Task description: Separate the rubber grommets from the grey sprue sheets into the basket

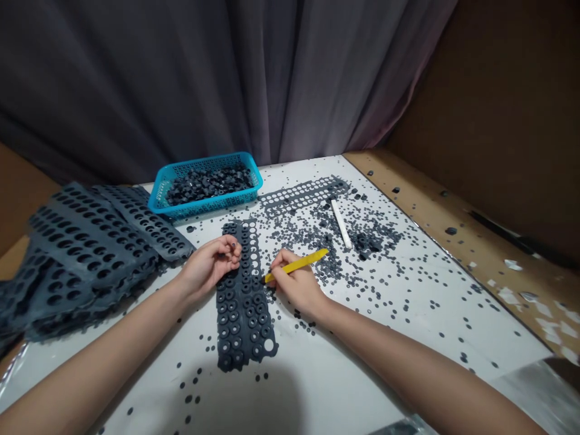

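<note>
Basket (203, 204), one: blue plastic, perforated walls, rectangular, at the far left-centre of the white table (326, 393). Contents: a heap of small black pieces (208, 181), spread across the floor of it and lying below the rim.

Black strip (244, 320), one: in the centre, lengthwise from near to far, between the hands. Ring-shaped pieces sit in many of its holes; a row at the far right and one hole at the near right corner show white through.

Left hand (212, 260): over the left edge of the strip, fingers curled, fingertips drawn together; whether anything is between them cannot be told.

Right hand (296, 284): right of the strip, pinching a yellow tool (306, 260), its dark tip at the strip's right edge.

Perforated sheets (90, 266): stacked at left, holes dark.

Perforated strip (299, 194): right of the basket, most holes showing white.

White stick (341, 225): right, among scattered black discs (333, 263).
</note>
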Demonstrator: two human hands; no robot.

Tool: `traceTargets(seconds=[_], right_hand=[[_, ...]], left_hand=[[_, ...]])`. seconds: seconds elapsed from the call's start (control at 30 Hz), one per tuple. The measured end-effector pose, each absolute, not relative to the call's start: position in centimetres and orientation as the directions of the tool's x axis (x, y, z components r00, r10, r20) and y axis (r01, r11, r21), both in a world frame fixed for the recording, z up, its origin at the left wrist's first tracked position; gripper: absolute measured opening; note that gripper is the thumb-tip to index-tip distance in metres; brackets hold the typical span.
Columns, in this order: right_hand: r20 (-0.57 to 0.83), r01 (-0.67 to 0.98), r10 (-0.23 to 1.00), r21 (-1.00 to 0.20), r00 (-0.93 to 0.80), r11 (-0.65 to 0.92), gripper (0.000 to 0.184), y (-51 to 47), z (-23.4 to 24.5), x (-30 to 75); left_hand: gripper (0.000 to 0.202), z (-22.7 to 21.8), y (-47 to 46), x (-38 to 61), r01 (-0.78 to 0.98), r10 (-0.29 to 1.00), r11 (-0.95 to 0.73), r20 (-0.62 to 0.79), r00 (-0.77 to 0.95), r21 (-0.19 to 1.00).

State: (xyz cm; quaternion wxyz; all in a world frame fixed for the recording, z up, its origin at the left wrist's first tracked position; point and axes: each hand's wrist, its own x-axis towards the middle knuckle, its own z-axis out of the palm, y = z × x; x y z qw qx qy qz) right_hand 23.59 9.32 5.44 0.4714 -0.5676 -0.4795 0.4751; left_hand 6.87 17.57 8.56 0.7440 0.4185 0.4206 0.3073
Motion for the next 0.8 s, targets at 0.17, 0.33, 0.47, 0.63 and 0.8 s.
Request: traceTargets(seconds=[0.17,0.33,0.47,0.63,0.8], right_hand=[[-0.047,0.219,0.995,-0.974,0.084,-0.064,0.009,9.4,5.4,23.7],[-0.006,0.337,0.999,-0.941,0.041,-0.02,0.01,9.4,5.8,23.8],[-0.02,0.366,1.0,-0.93,0.01,-0.022,0.012,9.3,6.2,23.9],[0.007,0.41,1.0,-0.912,-0.008,0.01,0.013,9.1,6.4,23.9],[0.033,0.453,0.999,-0.891,0.006,0.027,0.013,9.1,6.3,23.8]], left_hand=[[0.009,8.5,17.5,6.5,0.136,0.827,0.3,-0.329,0.457,0.944],[0.018,8.9,16.8,6.5,0.522,0.802,-0.253,-0.125,0.584,0.815],[0.015,9.1,16.3,6.9,0.554,0.676,-0.581,-0.026,0.736,0.596],[0.018,9.2,16.3,7.3,0.505,0.529,-0.722,-0.091,0.843,0.473],[0.016,8.6,15.8,7.7,0.456,0.444,-0.836,-0.112,0.889,0.305]])
